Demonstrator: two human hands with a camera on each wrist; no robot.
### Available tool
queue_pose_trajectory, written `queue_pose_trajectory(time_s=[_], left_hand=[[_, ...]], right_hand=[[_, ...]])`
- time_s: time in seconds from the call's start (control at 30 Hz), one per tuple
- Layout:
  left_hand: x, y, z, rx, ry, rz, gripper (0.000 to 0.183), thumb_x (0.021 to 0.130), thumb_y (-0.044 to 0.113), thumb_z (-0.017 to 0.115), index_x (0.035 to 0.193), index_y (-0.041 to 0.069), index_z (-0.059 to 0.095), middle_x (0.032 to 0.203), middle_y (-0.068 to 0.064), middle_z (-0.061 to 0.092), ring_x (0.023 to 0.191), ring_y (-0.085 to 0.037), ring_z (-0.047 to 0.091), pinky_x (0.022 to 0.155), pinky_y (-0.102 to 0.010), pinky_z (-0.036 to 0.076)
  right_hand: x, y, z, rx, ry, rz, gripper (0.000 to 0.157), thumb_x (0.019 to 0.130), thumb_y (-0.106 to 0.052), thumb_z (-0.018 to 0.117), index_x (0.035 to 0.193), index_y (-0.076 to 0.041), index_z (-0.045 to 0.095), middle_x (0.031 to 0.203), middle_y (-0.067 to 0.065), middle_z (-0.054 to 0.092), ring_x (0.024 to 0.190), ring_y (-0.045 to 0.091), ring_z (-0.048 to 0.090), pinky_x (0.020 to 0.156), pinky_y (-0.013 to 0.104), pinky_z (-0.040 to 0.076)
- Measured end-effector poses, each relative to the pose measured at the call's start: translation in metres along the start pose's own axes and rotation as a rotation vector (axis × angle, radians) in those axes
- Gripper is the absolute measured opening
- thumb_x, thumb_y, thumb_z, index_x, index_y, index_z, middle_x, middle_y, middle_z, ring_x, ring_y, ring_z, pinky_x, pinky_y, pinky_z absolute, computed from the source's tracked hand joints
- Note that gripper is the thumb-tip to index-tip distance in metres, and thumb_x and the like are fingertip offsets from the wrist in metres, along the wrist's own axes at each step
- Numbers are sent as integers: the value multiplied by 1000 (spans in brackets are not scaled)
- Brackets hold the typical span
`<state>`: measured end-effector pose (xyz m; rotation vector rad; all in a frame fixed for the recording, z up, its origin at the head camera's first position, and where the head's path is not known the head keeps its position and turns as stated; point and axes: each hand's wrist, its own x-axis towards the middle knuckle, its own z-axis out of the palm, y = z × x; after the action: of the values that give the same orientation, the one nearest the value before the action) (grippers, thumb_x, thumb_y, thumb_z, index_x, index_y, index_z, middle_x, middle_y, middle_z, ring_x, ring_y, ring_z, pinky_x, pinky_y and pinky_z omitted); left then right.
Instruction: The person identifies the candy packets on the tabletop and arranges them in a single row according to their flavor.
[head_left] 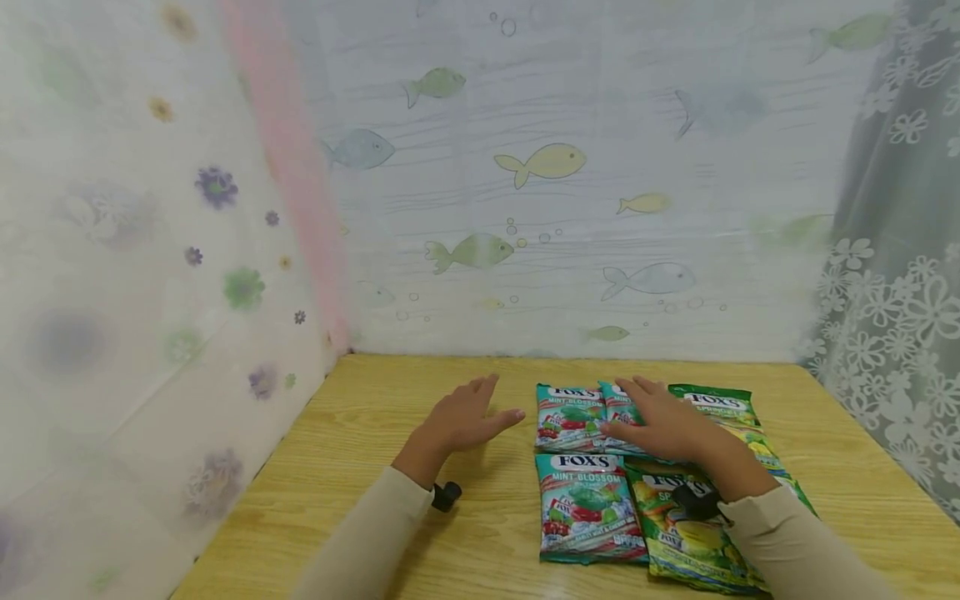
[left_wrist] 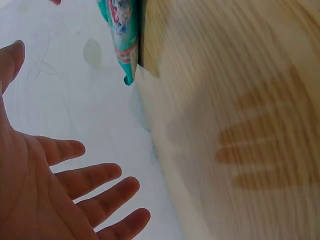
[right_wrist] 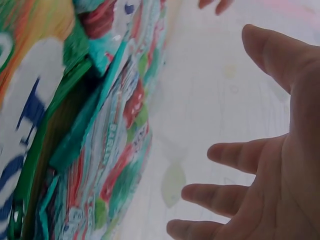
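My left hand (head_left: pixel 463 418) hovers over the table left of the candy bags, palm turned inward and fingers spread. Above the bags, my right hand (head_left: pixel 670 423) is held with straight fingers and the thumb out to the left. Neither hand holds anything. Teal Fox's Mint Blossom bags lie flat: one at the back left (head_left: pixel 566 421), one in front (head_left: pixel 588 517), and a third (head_left: pixel 617 402) partly behind my right hand. Green and yellow Fox's bags lie to the right, one at the back (head_left: pixel 720 402) and one in front (head_left: pixel 690 546), partly covered by my right arm.
The bags sit together on a wood-grain table (head_left: pixel 360 500). A fish-print curtain (head_left: pixel 465 192) hangs behind it, a flower-print sheet (head_left: pixel 150 333) is on the left, and a grey lace curtain (head_left: pixel 900 275) is on the right. Each wrist carries a small black camera (head_left: pixel 447 497).
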<state>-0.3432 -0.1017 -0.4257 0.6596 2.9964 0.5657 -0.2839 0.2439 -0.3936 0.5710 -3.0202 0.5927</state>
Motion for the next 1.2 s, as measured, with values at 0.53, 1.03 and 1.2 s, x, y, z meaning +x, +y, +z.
queue_pose_trajectory(time_s=[0.53, 1.03, 1.2], left_hand=[[10, 17, 32, -319, -31, -5, 91, 97, 68, 55, 162, 8, 34, 164, -14, 39, 151, -36, 38, 121, -59, 35], [22, 40, 52, -494, -24, -93, 74, 96, 58, 65, 150, 9, 52, 140, -11, 62, 124, -29, 62, 99, -51, 56], [28, 48, 55, -568, 6, -140, 67, 94, 51, 71, 144, 7, 59, 135, -11, 65, 112, -26, 66, 93, -48, 58]], right_hand=[[9, 2, 9, 114, -3, -11, 82, 100, -50, 66, 157, 2, 39, 160, 36, 31, 144, 58, 35, 107, 73, 39], [15, 2, 26, 100, 11, -20, 59, 100, -38, 69, 144, 0, 57, 146, 30, 53, 135, 54, 48, 103, 68, 46], [17, 1, 30, 105, -3, -8, 58, 101, -36, 67, 144, 0, 56, 146, 28, 54, 137, 54, 46, 107, 69, 42]])
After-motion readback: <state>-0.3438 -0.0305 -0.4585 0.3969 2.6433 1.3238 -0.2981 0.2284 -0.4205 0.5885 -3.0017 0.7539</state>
